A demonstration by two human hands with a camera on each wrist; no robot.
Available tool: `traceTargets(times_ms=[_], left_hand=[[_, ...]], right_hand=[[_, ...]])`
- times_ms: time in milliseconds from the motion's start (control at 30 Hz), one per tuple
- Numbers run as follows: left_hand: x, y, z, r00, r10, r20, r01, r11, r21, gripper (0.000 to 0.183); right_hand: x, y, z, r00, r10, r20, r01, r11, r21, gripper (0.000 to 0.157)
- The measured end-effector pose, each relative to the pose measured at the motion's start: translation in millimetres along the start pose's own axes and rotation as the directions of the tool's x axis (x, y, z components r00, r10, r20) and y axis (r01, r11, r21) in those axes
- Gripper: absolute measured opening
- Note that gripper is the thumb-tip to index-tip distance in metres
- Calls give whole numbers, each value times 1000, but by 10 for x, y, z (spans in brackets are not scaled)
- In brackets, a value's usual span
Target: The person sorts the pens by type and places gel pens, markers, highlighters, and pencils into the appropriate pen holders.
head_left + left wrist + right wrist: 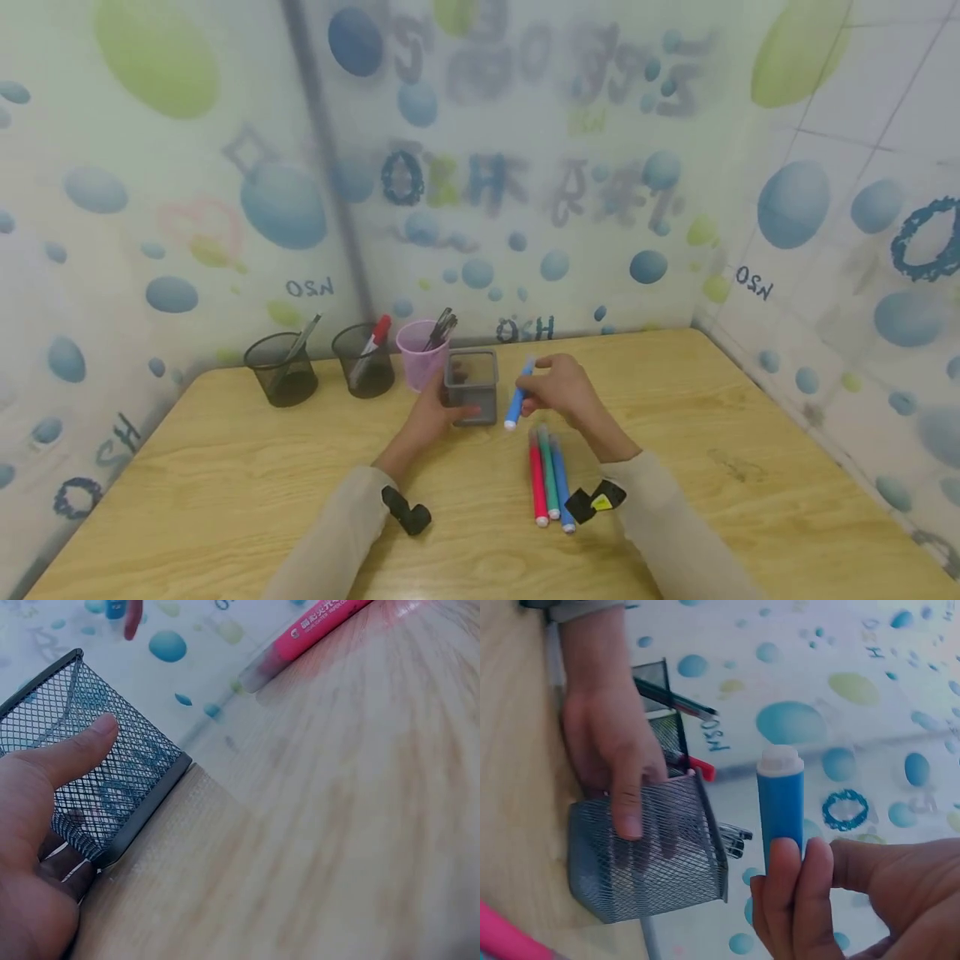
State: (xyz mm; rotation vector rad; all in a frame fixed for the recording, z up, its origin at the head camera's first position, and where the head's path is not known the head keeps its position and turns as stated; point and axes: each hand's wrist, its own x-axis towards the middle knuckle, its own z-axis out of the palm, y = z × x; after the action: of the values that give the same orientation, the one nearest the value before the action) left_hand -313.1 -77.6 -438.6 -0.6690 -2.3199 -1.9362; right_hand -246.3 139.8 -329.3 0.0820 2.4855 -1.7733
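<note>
My left hand (426, 419) grips a square dark mesh pen holder (483, 407) that stands upright on the table. In the left wrist view, the thumb lies along the mesh side (142, 761) and the other fingers go behind it. Just right of the holder, my right hand (562, 388) pinches a blue marker (515, 410), its white end pointing down toward me. The right wrist view shows the fingers round the marker's blue barrel (781, 802). On the table below that hand lie a pink marker (538, 490), a green marker (551, 483) and another blue marker (562, 496), side by side.
Left of the holder stand a purple cup (414, 363) of black pens, a round black mesh cup (375, 379) with a red-capped marker, and another mesh cup (296, 387) with a pen. A patterned wall (465, 242) rises behind the wooden table (225, 492).
</note>
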Motion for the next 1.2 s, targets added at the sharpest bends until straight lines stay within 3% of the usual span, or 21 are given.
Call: traceTargets(times_ms=[167, 233, 433, 533, 800, 1033, 1200], left_hand=[[-79, 272, 1, 999, -21, 38, 21, 1000, -8, 87], [-78, 288, 1, 999, -24, 43, 24, 1000, -8, 87], [15, 21, 2, 999, -34, 13, 34, 999, -3, 88], [39, -57, 13, 999, -32, -2, 32, 999, 16, 87], [21, -51, 30, 1000, -5, -28, 6, 998, 64, 87], [11, -60, 33, 1000, -17, -15, 17, 1000, 3, 88], [8, -44, 28, 999, -35, -26, 35, 999, 14, 90]], right_hand=[[119, -55, -44, 998, -46, -42, 52, 986, 155, 51], [160, -75, -32, 996, -63, -69, 77, 971, 227, 47], [254, -117, 56, 980, -79, -185, 142, 923, 359, 55], [288, -115, 102, 970, -83, -230, 164, 919, 360, 59], [414, -8, 230, 950, -112, -291, 197, 939, 281, 56], [481, 70, 334, 947, -156, -281, 226, 945, 237, 47], [495, 91, 369, 948, -179, -262, 239, 947, 217, 35]])
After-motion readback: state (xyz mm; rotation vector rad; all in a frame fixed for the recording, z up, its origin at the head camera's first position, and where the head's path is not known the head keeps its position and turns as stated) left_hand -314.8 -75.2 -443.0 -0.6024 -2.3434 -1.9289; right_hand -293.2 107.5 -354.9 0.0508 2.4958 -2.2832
